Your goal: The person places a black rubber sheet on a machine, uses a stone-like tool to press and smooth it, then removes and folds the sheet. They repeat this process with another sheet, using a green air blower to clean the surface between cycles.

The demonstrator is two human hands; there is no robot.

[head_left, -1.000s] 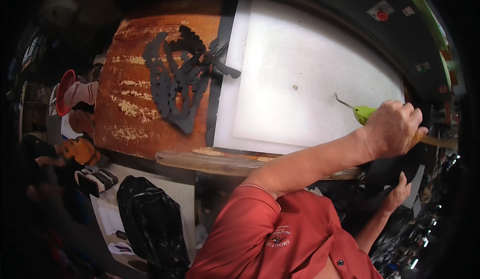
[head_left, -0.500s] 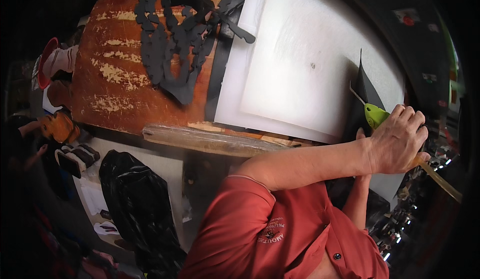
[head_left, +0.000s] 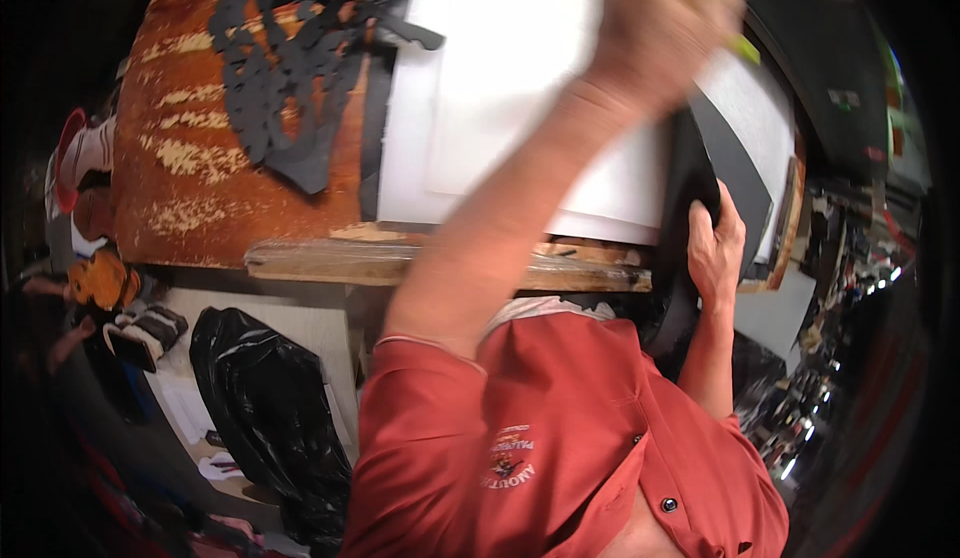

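Note:
My left hand (head_left: 670, 33) is raised at the top over a white board (head_left: 520, 108), smeared by motion. A green cutting tool (head_left: 744, 49) shows beside its fingers; its blade is hidden. At the board's right end my right hand (head_left: 716, 248) pinches a thin black sheet (head_left: 738, 163) between thumb and fingers. The sheet curls upward, and its dark lower part hangs over the table's near edge. Black cut strips with jagged edges (head_left: 305, 148) lie in a loose tangle on the worn brown tabletop (head_left: 165, 193).
A plastic-wrapped wooden rail (head_left: 330, 262) runs along the table's near edge. At the lower left a black plastic bag (head_left: 265, 388) rests by a pale surface. Another person's arm (head_left: 65, 348) shows at the far left. Cluttered small items (head_left: 800, 398) fill the right side.
My left hand has swung up and leftward from the black sheet, taking the green tool along. My right hand, partly hidden before, now shows gripping the sheet. The whole view has shifted somewhat.

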